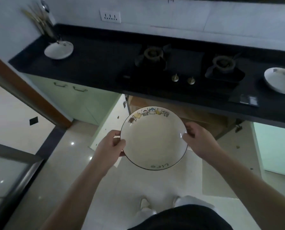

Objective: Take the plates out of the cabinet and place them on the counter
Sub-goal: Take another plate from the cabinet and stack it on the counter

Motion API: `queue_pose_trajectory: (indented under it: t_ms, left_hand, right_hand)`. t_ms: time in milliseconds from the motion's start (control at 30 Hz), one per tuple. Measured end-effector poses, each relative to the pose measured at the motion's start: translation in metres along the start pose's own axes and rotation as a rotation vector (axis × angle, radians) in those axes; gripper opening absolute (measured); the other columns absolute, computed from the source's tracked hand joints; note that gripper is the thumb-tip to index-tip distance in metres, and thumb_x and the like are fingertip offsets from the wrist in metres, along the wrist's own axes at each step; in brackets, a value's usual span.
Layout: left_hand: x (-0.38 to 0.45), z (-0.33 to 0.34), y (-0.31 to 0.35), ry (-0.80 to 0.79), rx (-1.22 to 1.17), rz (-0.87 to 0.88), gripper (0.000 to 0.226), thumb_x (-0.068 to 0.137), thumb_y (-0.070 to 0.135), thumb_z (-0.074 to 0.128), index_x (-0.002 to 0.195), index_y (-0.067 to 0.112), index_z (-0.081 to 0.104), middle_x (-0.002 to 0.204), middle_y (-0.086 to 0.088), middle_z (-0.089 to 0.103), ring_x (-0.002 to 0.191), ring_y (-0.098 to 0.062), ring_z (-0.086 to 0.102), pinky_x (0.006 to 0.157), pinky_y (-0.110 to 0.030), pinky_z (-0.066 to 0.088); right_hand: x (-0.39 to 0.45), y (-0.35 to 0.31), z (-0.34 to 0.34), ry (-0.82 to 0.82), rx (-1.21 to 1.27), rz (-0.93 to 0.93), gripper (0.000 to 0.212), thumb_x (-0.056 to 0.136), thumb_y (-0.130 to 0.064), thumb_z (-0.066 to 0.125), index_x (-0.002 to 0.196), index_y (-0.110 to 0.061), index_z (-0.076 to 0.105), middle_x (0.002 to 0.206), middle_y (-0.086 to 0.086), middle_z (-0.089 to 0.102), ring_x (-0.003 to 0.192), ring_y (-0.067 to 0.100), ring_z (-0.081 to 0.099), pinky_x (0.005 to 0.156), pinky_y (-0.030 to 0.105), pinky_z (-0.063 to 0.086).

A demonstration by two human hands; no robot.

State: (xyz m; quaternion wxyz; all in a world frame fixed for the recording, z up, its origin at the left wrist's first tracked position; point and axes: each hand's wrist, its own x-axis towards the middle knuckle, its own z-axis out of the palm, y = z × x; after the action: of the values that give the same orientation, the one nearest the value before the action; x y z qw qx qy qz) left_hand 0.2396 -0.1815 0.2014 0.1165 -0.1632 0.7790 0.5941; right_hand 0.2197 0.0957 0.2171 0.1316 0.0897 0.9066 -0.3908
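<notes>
White plate (152,140) gripped by both hands

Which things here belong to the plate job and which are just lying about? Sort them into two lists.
Part of the job:
- plate in hand, held by the left hand and right hand
- left plate on the counter
- right plate on the counter
- open cabinet under the counter

Just lying about:
- stove burners
- stove knobs
- utensil holder
- wall socket

bare counter (95,52) between left plate (59,50) and stove (180,67), right plate (280,80) beyond
</notes>
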Motion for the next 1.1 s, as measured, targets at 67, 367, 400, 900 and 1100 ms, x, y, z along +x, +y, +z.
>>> queue_pose_trajectory:
  t_ms: [67,367,400,900,1100]
  left_hand:
    - [-0.013,0.001,0.018,0.043,-0.039,0.019,0.022,0.094,0.0,0.05,0.1,0.018,0.061,0.077,0.001,0.076,0.068,-0.014,0.071,0.067,-0.03,0.06]
    - [-0.056,0.023,0.091,0.178,-0.137,0.045,0.019,0.097,0.004,0.05,0.112,0.007,0.061,0.09,-0.01,0.07,0.076,-0.02,0.067,0.053,-0.018,0.054]
    - [-0.059,0.025,0.095,0.183,-0.143,0.045,0.02,0.097,0.004,0.049,0.113,0.006,0.062,0.09,-0.01,0.07,0.075,-0.019,0.067,0.054,-0.019,0.055]
    - [-0.091,-0.031,0.063,0.403,-0.29,0.048,0.02,0.097,0.004,0.053,0.098,0.015,0.069,0.076,0.002,0.074,0.069,-0.014,0.07,0.057,-0.029,0.058]
    - [-0.084,-0.096,0.041,0.462,-0.318,0.028,0.017,0.097,0.007,0.054,0.105,0.015,0.067,0.076,0.005,0.074,0.07,-0.011,0.071,0.063,-0.033,0.058]
  right_hand:
    - [-0.008,-0.007,-0.014,0.006,0.078,-0.032,0.025,0.093,-0.023,0.055,0.118,-0.02,0.058,0.088,-0.016,0.064,0.078,0.004,0.062,0.06,0.018,0.048]
    - [-0.014,-0.022,-0.072,-0.049,0.157,-0.156,0.03,0.095,-0.023,0.055,0.125,-0.022,0.056,0.089,-0.018,0.066,0.077,-0.003,0.064,0.059,0.012,0.048]
    - [-0.013,-0.023,-0.077,-0.057,0.167,-0.16,0.032,0.095,-0.025,0.055,0.127,-0.023,0.055,0.092,-0.016,0.067,0.08,-0.001,0.065,0.062,0.013,0.049]
    - [-0.017,-0.075,-0.04,-0.271,0.311,-0.25,0.021,0.098,-0.027,0.051,0.114,-0.038,0.06,0.091,-0.015,0.073,0.076,-0.001,0.07,0.055,0.01,0.047]
    - [-0.017,-0.13,0.012,-0.29,0.35,-0.285,0.023,0.099,-0.026,0.049,0.102,-0.044,0.063,0.088,-0.02,0.073,0.077,-0.001,0.07,0.071,0.018,0.051]
